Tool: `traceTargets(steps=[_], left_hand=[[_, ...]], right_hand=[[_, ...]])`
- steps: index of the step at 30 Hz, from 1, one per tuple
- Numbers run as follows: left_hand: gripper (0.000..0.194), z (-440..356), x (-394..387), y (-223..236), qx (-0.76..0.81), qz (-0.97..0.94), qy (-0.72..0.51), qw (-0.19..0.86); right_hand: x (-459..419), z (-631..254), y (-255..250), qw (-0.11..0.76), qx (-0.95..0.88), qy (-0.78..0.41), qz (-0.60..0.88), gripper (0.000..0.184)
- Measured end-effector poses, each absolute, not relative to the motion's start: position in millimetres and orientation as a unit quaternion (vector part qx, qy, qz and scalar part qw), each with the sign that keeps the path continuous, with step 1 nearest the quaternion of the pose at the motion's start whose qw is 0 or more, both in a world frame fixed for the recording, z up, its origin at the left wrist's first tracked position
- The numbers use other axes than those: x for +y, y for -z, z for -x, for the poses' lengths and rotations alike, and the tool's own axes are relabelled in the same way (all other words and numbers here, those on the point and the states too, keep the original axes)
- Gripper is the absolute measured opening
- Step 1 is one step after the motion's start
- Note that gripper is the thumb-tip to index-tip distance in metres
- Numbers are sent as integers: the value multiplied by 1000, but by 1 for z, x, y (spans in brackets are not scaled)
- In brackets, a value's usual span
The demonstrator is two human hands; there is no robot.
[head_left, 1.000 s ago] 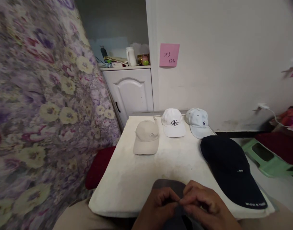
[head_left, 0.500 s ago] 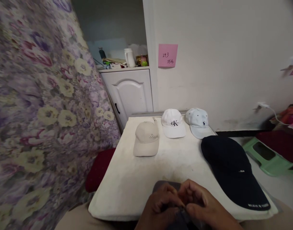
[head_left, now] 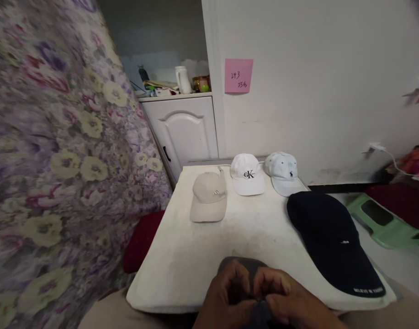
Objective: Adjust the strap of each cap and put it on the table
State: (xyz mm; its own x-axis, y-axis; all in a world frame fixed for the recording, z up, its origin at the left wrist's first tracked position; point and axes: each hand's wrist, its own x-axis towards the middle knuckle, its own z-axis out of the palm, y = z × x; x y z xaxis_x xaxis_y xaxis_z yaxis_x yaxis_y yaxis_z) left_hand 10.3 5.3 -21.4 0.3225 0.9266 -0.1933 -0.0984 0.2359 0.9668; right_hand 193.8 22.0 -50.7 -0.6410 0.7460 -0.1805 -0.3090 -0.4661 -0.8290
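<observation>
Head view. Read the clock face as centred on the cream tabletop [head_left: 253,233], with 12 o'clock away from you. The dark grey cap [head_left: 243,262] is at 6 o'clock, by the near edge, largely covered by your hands. Your left hand [head_left: 226,297] and right hand [head_left: 286,294] each appear pinched, thumb against finger, on a small dark part of it; the fingers hide the contact, so whether that part is a strap or a fastening cannot be told. For good control, use one pinch as the anchor and work with the other. Apply light fingertip pressure; soft fabric probably twists under force. Allow elbow clearance from the navy cap [head_left: 327,242] at 3 o'clock. The beige cap [head_left: 208,194] lies between 10 and 11 o'clock.
</observation>
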Motion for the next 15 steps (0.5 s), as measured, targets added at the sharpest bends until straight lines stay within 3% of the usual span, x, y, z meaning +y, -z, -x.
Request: traceTargets(steps=[12,15], left_hand=[[23,-7,3,7,412,-513,-370,656],[25,-2,2,5,380,-541,-369,654]], right_hand=[[19,-190,57,335,-340,-845,241,18],[19,-190,54,338,-336,-847,236,22]])
